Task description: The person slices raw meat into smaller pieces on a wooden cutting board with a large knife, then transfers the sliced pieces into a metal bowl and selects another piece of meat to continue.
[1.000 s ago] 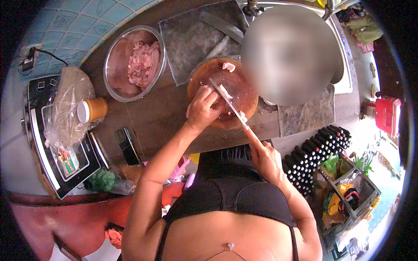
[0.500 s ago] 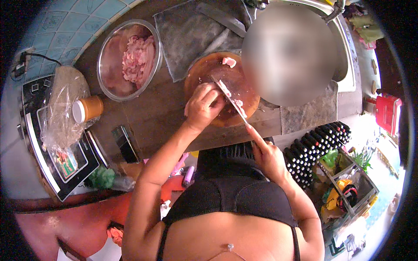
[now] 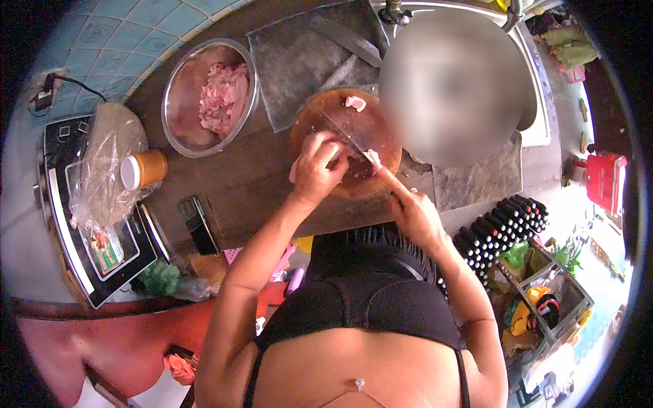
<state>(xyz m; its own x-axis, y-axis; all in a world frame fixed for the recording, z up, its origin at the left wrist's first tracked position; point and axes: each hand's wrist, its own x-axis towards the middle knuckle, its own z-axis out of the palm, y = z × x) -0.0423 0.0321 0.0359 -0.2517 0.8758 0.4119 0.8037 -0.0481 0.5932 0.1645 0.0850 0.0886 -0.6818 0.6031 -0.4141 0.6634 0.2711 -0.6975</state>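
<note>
A round wooden cutting board [image 3: 386,129] lies on the counter in front of me. My left hand [image 3: 317,170] is closed on the board with its fingers curled; pink raw meat [image 3: 293,173] shows at its outer edge, mostly hidden under it. With my right hand [image 3: 416,212] I grip a knife [image 3: 342,130], index finger stretched along the blade. The blade lies slanted across the board, just right of my left fingers. A small bit of meat [image 3: 372,158] is by my right fingertip. One more piece of meat [image 3: 355,103] rests near the board's far edge.
A metal bowl of cut meat [image 3: 224,98] stands to the left. Behind the board lies a grey cloth [image 3: 286,75] with a flat blade-like tool [image 3: 347,42] on it. An orange jar [image 3: 145,171] and a phone [image 3: 198,224] are at left. A blurred patch covers the sink's [image 3: 541,129] middle.
The knife has tipped from upright to a flatter slant, its blade now lower against the board. My right hand has shifted slightly left and up. The left hand keeps its place.
</note>
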